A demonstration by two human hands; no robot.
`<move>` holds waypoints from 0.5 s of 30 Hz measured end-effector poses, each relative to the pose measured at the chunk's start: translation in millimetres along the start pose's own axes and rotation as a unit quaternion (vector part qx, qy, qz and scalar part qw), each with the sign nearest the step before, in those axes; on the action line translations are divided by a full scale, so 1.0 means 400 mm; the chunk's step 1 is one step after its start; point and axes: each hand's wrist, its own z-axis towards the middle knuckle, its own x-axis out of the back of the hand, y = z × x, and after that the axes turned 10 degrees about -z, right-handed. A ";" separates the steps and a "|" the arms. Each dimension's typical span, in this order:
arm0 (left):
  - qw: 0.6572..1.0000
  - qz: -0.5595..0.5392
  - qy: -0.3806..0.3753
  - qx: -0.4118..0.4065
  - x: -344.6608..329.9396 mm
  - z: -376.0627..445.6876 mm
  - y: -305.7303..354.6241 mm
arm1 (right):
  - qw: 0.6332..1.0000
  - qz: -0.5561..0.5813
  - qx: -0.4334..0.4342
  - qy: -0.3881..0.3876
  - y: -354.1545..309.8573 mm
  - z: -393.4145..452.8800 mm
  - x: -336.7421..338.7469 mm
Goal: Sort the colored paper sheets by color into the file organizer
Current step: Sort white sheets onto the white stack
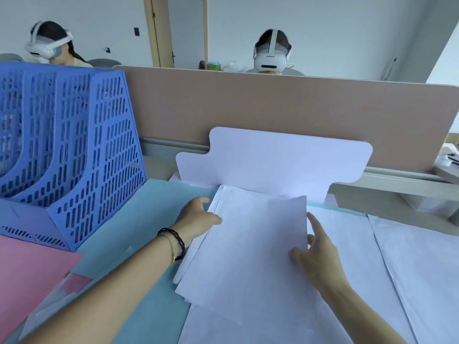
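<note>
A stack of pale lilac sheets (248, 244) lies tilted in the middle of the desk, in front of a raised lilac folder flap (273, 160). My left hand (198, 217) grips the stack's left edge, thumb on top. My right hand (315, 254) pinches the top sheet's right edge, its index finger pointing up along that edge. The blue mesh file organizer (74, 150) stands at the left with several slots. Light blue paper (139, 234) lies under my left forearm, and a pink sheet (27, 271) sits at the lower left.
A tan desk divider (273, 105) runs along the back, with two people in white headsets behind it. More pale sheets (409, 269) spread over the desk's right side. Small items sit on another desk at the far right edge (447, 157).
</note>
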 end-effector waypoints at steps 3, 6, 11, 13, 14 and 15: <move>0.997 -0.008 -0.072 0.009 0.005 0.021 0.004 | 0.999 0.000 0.014 -0.030 -0.005 0.002 0.016; 0.996 -0.030 -0.083 -0.001 0.005 0.016 0.002 | 0.995 -0.082 0.028 -0.044 0.011 0.014 0.109; 0.988 -0.095 -0.121 0.015 -0.037 -0.026 -0.005 | 0.928 -0.369 0.007 -0.046 0.094 -0.055 0.237; 0.986 -0.108 -0.127 0.027 -0.070 -0.042 -0.003 | 0.929 -0.366 0.007 -0.056 0.101 -0.077 0.205; 0.986 -0.105 -0.128 0.027 -0.085 -0.045 -0.002 | 0.926 -0.373 0.014 -0.052 0.099 -0.080 0.183; 0.985 -0.108 -0.132 0.024 -0.095 -0.047 0.000 | 0.922 -0.383 0.025 -0.048 0.093 -0.082 0.163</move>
